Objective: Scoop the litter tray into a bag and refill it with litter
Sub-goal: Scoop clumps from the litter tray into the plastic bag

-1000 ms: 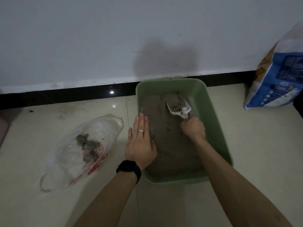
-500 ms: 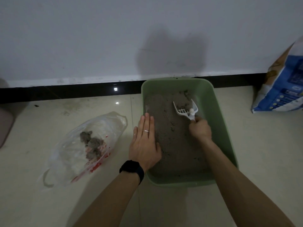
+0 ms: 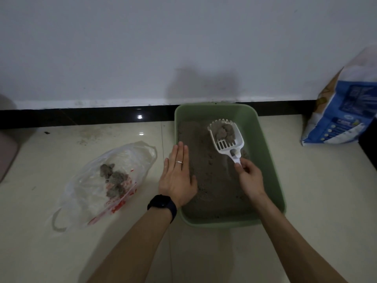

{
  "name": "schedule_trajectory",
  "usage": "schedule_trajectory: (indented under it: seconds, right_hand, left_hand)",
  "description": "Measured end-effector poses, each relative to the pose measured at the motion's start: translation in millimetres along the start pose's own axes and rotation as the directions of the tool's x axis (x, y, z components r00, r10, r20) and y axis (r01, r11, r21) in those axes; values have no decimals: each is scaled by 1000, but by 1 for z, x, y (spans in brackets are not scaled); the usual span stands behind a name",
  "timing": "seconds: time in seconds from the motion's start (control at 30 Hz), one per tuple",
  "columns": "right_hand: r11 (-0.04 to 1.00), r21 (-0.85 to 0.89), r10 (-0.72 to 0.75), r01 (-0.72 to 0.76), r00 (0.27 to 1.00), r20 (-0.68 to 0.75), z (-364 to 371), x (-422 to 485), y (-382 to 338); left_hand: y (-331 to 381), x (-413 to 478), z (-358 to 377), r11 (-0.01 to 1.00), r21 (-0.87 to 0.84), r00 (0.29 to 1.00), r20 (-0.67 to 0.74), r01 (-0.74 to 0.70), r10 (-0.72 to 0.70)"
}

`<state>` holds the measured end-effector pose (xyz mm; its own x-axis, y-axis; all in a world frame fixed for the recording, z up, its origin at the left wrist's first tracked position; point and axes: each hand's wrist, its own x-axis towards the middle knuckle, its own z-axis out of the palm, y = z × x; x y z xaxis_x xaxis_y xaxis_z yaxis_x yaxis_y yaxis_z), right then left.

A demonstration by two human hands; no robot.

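A green litter tray [image 3: 271, 168] with grey litter sits on the tiled floor against the wall. My right hand [image 3: 250, 178] grips the handle of a white slotted scoop [image 3: 227, 137], which is raised over the far part of the tray and carries a grey clump [image 3: 225, 131]. My left hand [image 3: 177, 176] lies flat, fingers together, on the tray's left rim. A clear plastic bag [image 3: 91, 184] with red print lies on the floor to the left, holding several grey clumps [image 3: 114, 178].
A blue and white litter sack [image 3: 344, 111] leans against the wall at the far right. A black skirting strip runs along the wall base. Pale tiled floor surrounds the tray and bag.
The scoop was low in the litter at the tray's far end. It has since lifted out with a clump in it. My left hand stayed on the rim.
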<state>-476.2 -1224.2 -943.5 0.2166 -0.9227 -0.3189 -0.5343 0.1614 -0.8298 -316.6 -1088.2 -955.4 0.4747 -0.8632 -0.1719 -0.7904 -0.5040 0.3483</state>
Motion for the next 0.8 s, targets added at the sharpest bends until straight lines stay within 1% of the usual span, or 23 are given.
schedule_trajectory:
  seconds: [0.17, 0.33, 0.5, 0.6, 0.67, 0.8]
  right_hand:
    - [1000, -7, 31, -31, 999, 16, -1, -22, 3]
    - [999, -49, -9, 9, 1000, 5, -4, -40, 7]
    - [996, -84, -28, 27, 1000, -14, -11, -49, 12]
    - [995, -97, -21, 17, 999, -42, -15, -53, 13]
    - [994, -108, -16, 13, 999, -33, -17, -56, 11]
    - [998, -70, -8, 7, 1000, -23, -18, -64, 9]
  left_hand:
    - [-8, -10, -4, 997, 46, 997, 48, -60, 58]
    - [-19, -23, -5, 992, 56, 992, 61, -111, 108]
    - [-31, -26, -8, 980, 104, 984, 72, -167, 160]
    - [-35, -27, -10, 973, 123, 979, 84, -196, 186]
    - [-37, -26, -11, 970, 123, 976, 91, -208, 198]
    - [-42, -25, -14, 965, 124, 969, 112, -232, 219]
